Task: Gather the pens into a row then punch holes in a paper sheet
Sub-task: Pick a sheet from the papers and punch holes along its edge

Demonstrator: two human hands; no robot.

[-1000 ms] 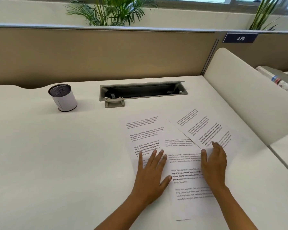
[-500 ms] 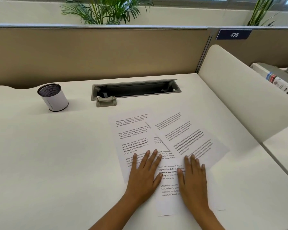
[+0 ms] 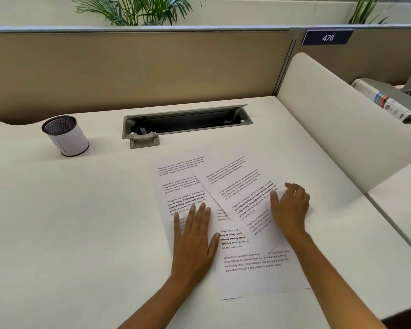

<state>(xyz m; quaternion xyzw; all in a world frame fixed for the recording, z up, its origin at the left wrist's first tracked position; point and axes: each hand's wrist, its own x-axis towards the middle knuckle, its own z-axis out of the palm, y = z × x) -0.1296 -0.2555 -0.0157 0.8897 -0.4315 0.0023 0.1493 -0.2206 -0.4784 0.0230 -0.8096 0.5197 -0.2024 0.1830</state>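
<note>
three printed sheets are lying overlapped on the white counter, in front of the grey cable hatch. the left sheet, straight in front of the hatch, is being pressed down by the left hand, with the palm flat and the fingers straight and only slightly spread. the tilted sheet, in front of the hatch's right end and overlapping the other two, is being touched at its right edge by the right hand. the thumb is being laid on the paper and the fingers are being curved over the edge, but whether the edge is being pinched cannot be told. the nearest sheet is lying farthest from the hatch, partly covered by the tilted one. a mesh pen cup wrapped in white is standing well to the left of the hatch. a tan partition is rising just behind the hatch.
</note>
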